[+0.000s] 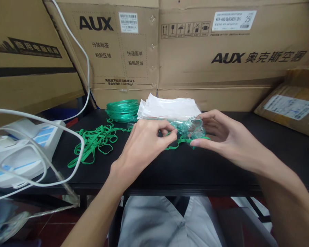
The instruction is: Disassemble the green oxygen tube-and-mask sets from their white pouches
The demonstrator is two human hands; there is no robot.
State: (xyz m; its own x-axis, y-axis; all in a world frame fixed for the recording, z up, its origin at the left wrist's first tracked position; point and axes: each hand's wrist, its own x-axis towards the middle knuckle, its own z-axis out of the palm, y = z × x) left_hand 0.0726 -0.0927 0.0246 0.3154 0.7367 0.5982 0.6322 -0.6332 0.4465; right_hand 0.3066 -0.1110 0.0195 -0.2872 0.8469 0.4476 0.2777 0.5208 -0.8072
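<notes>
A clear green-tinted oxygen mask (192, 127) is gripped in my right hand (221, 132), thumb below and fingers curled round its far side. A flat green elastic strap (181, 141) runs along the near side of the mask, under my right thumb. My left hand (150, 137) is just left of the mask, thumb and forefinger pinched together on a green strap end. Part of the mask is hidden behind my fingers. A tangle of green elastic straps (95, 142) lies left of my left hand. Behind it sits a coil of green tubing (122, 110).
A stack of white sheets or pouches (171, 106) lies behind my hands. At the left, a white device (28, 154) stands under a looping white cable (77, 137). Large cardboard boxes (185, 61) wall off the back. A taped carton (290, 103) sits at the right.
</notes>
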